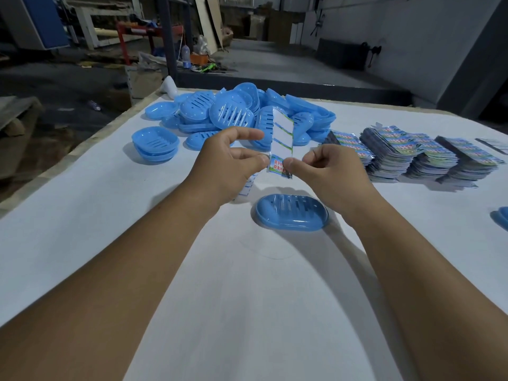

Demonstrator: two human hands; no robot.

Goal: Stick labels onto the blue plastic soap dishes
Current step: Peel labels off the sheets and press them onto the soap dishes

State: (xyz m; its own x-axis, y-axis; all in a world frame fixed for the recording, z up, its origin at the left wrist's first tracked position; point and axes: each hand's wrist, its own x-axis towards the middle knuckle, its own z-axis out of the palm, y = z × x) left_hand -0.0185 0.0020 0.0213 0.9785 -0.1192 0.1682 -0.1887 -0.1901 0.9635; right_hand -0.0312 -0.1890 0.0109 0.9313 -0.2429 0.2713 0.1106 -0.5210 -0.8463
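Above a lone blue soap dish point(292, 212) on the white table point(110, 215), held up between two hands: a strip of labels point(280, 141), mostly bare white backing, with one printed label point(278, 165) left at its lower end. Left hand point(228, 160) pinching the strip's lower left edge between thumb and curled fingers, forefinger stretched out toward the backing. Right hand point(327, 166) pinching the printed label's right edge, fingers curled in. Likely mid-peel, the label about to come off its backing. Beyond the lone dish, a loose heap of blue soap dishes point(242, 114), with a small nested stack point(155, 144) to the heap's left. To the right of the lone dish and further back, rows of stacked label sheets point(412, 155). At the far right table edge, part of another blue dish point(501, 220). Next move, at a guess: peeling the label free without creasing it, then pressing it flat onto the lone dish directly below.
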